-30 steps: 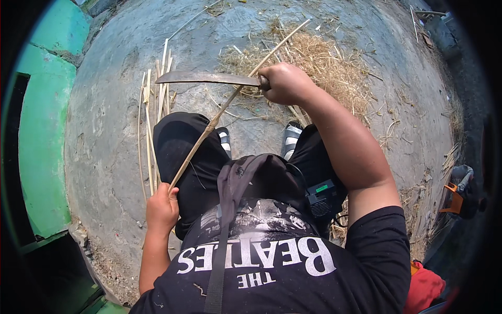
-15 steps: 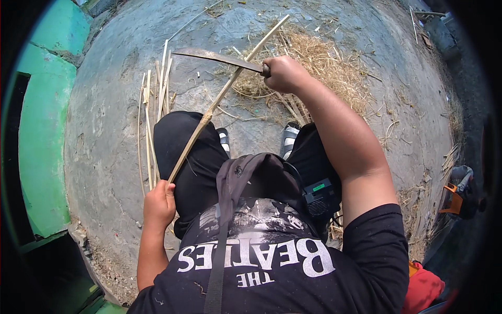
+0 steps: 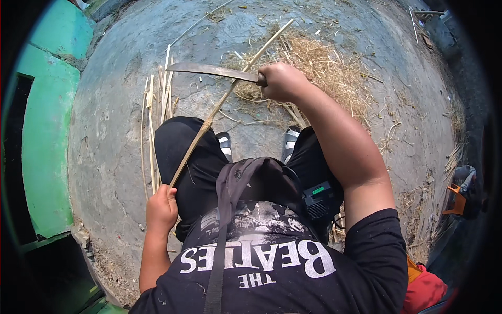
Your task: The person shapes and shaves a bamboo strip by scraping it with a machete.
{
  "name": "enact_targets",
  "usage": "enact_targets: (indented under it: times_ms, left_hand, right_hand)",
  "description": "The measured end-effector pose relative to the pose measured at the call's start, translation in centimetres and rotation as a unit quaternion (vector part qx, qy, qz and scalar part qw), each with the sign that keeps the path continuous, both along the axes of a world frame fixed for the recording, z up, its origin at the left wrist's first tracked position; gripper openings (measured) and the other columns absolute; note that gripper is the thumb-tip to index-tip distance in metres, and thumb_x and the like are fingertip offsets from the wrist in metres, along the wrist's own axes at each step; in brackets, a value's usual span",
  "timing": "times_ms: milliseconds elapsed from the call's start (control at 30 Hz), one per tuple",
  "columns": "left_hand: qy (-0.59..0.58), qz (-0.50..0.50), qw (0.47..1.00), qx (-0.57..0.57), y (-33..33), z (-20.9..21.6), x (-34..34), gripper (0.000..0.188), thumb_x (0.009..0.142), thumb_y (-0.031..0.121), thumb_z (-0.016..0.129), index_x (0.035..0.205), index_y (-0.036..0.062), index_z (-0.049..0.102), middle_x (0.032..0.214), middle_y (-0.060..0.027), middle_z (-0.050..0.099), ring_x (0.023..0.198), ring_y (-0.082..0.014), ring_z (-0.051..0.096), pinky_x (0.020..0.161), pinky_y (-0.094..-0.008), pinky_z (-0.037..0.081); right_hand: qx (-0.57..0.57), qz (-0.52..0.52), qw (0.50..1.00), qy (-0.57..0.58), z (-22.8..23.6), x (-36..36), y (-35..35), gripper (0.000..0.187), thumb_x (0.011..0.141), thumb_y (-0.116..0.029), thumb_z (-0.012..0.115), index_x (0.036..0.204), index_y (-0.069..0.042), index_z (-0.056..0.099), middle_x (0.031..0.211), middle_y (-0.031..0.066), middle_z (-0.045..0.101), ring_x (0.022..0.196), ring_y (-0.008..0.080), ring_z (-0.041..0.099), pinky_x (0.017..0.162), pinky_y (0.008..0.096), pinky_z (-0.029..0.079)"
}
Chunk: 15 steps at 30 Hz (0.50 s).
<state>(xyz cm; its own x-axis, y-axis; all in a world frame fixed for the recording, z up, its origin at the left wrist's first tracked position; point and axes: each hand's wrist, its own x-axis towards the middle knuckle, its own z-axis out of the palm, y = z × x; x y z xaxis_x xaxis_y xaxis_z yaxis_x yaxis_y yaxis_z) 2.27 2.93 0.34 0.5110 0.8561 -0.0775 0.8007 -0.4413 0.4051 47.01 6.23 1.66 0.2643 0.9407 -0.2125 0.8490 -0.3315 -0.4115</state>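
My left hand (image 3: pixel 161 208) is closed round the lower end of a long, pale bamboo strip (image 3: pixel 210 119), beside my left thigh. The strip slants up and away to the right across my left knee, with a darker node partway along it. In my right fist (image 3: pixel 284 82) is the handle of a long knife (image 3: pixel 212 69) with a slightly curved blade. Pointing left, the blade crosses the upper part of the strip and appears to touch it. Several more bamboo strips (image 3: pixel 152 125) lie on the ground left of my left knee.
A heap of thin, curled shavings (image 3: pixel 319 68) covers the ground beyond my right knee. At the left stands a green wall (image 3: pixel 47 152) with dark openings. A black device (image 3: pixel 319 201) rests by my right hip. Red cloth (image 3: pixel 426 292) and an orange object (image 3: pixel 456 201) are at the right.
The knife and my right hand have come a little nearer and left along the strip. My left hand keeps its hold, and the whole view has shifted slightly.
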Motion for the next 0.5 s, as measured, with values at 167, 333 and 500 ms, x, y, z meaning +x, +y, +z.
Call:
enact_targets:
  times_ms: [167, 333, 500]
  left_hand:
    - [-0.028, -0.004, 0.999, 0.042, 0.0, 0.1, 0.9, 0.033, 0.105, 0.031, 0.055, 0.088, 0.0032, 0.056, 0.07, -0.0255, 0.06, 0.071, -0.0512, 0.06, 0.058, -0.0548, 0.044]
    - [0.005, 0.0, 1.0, -0.006, 0.4, 0.3, 0.4, 0.034, 0.105, 0.032, 0.056, 0.087, 0.0032, 0.055, 0.072, -0.026, 0.062, 0.071, -0.0511, 0.06, 0.058, -0.0548, 0.044]
    - [-0.028, 0.003, 0.999, 0.047, -0.1, -0.8, 0.1, 0.036, 0.105, 0.033, 0.055, 0.085, 0.0027, 0.054, 0.071, -0.0257, 0.061, 0.071, -0.0514, 0.059, 0.057, -0.0547, 0.043]
  right_hand:
    - [-0.018, -0.022, 0.998, 0.047, -1.5, 3.5, 0.6, 0.02, 0.085, -0.018, 0.064, 0.101, -0.01, 0.073, 0.097, 0.0149, 0.074, 0.097, 0.0333, 0.071, 0.086, 0.0442, 0.056]
    - [0.008, -0.017, 1.0, -0.02, -1.6, 2.3, 0.2, 0.021, 0.087, -0.021, 0.064, 0.104, -0.012, 0.073, 0.1, 0.016, 0.074, 0.098, 0.0323, 0.072, 0.087, 0.0435, 0.057]
    - [0.073, 0.024, 0.992, -0.098, -0.4, 2.9, 0.3, 0.015, 0.088, -0.022, 0.065, 0.098, -0.014, 0.073, 0.094, 0.0127, 0.075, 0.089, 0.0321, 0.073, 0.081, 0.0439, 0.058]
